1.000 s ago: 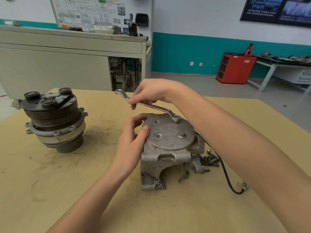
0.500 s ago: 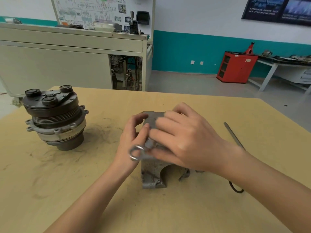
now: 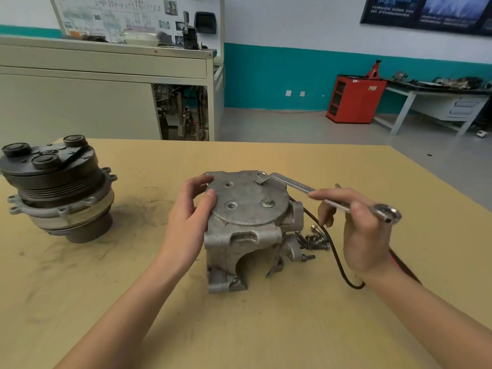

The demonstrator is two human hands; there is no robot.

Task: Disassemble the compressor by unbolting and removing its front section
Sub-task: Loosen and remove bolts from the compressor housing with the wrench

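Right hand point(image 3: 364, 235) around wrench point(image 3: 295, 185) handle

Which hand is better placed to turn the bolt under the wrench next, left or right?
Right. The right hand holds the wrench handle, its other end seated on the far bolt. The left hand grips the edge of the housing, apparently steadying it, away from the tool.
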